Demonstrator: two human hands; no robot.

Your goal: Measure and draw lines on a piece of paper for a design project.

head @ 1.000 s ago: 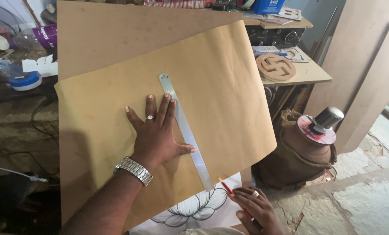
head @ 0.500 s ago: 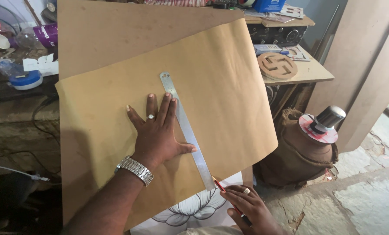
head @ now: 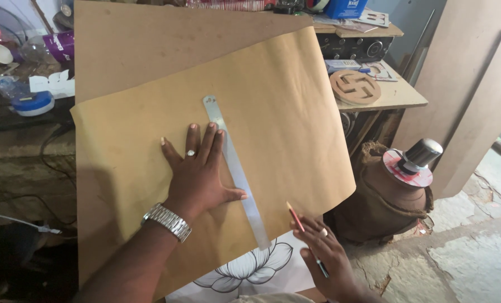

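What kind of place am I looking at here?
Probably a small craft or woodwork shop: brown boards lean on the wall, a carved wooden disc lies on a cluttered side table, and a metal ruler rests on brown paper.

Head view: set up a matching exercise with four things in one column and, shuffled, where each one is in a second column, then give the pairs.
Things:
1. metal ruler
2. pencil
3. lotus drawing
4. round wooden disc

Places:
A. on the small side table at the right
B. peeking out from under the near edge of the brown paper
C. held in the right hand
D. lying on the brown paper, pressed down by the left hand

Pairs: 1-D, 2-C, 3-B, 4-A
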